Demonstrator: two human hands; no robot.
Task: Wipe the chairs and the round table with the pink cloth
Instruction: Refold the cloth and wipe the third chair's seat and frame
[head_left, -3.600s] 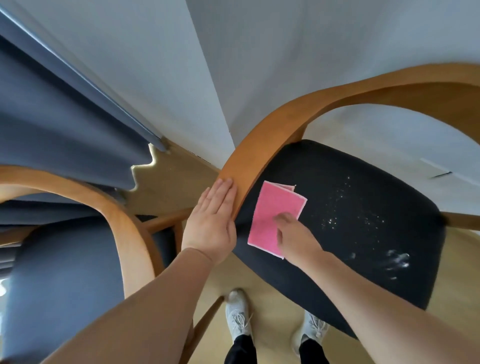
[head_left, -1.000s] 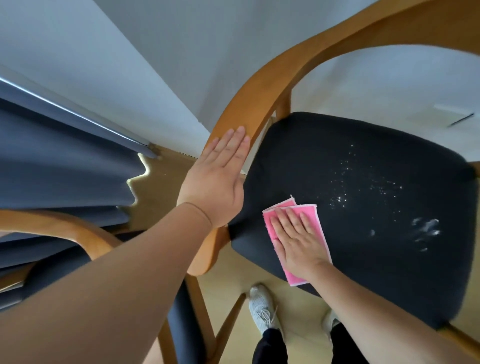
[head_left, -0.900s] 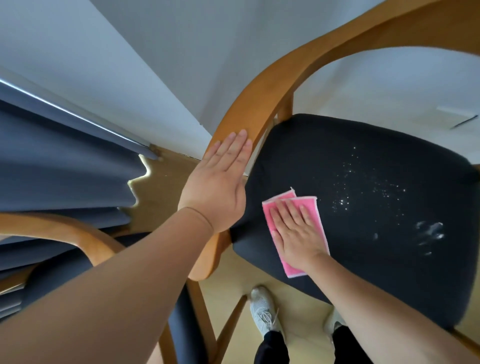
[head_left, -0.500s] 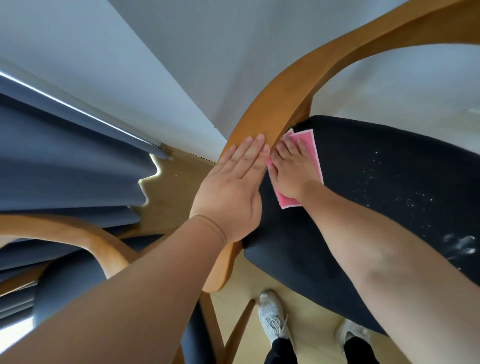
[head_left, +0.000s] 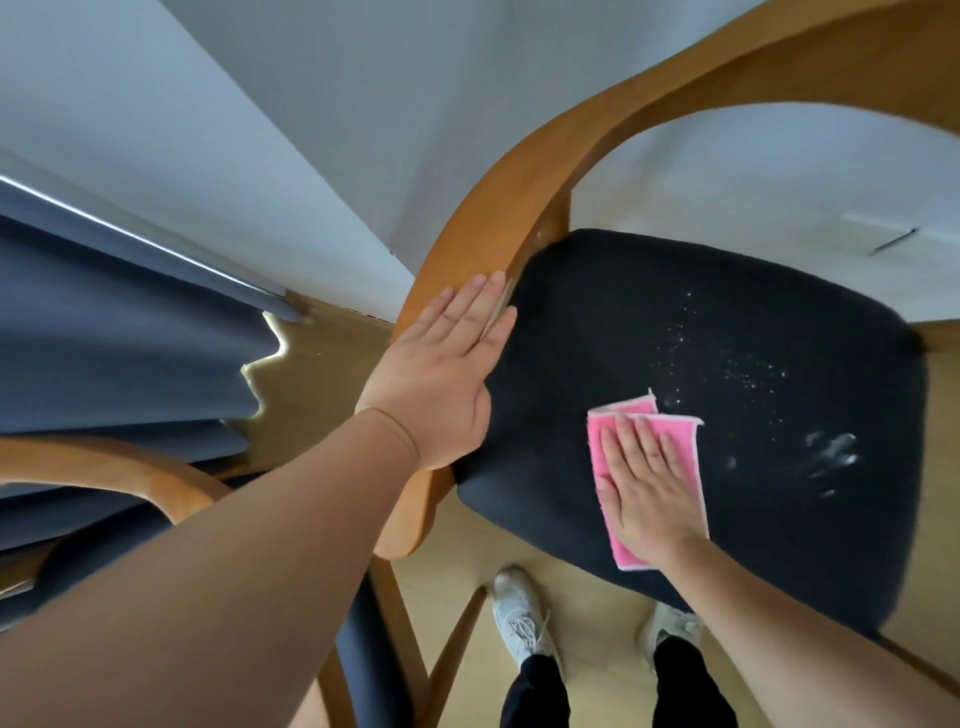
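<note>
A: What hides the pink cloth (head_left: 688, 452)?
B: The right hand (head_left: 641, 493) covers its middle, on the dark seat (head_left: 597, 338).
A: Above the seat?
B: The wooden backrest (head_left: 675, 98) runs off the frame. The seat's white specks (head_left: 727, 364), perhaps dust, are too fine to tell.

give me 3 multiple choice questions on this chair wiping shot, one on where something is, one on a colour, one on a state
1. Where is the pink cloth?
A on the floor
B on the dark seat, under the right hand
C hung on the curtain

2. What colour are the specks on the seat?
A white
B red
C green

3. How is the left hand?
A clenched in a fist
B gripping the cloth
C flat, fingers straight, on the wooden chair frame

Answers:
1 B, the flat right hand presses the cloth onto the seat.
2 A, white flecks lie on the dark fabric just beyond the cloth.
3 C, its fingers lie straight on the frame at the seat's edge.
</note>
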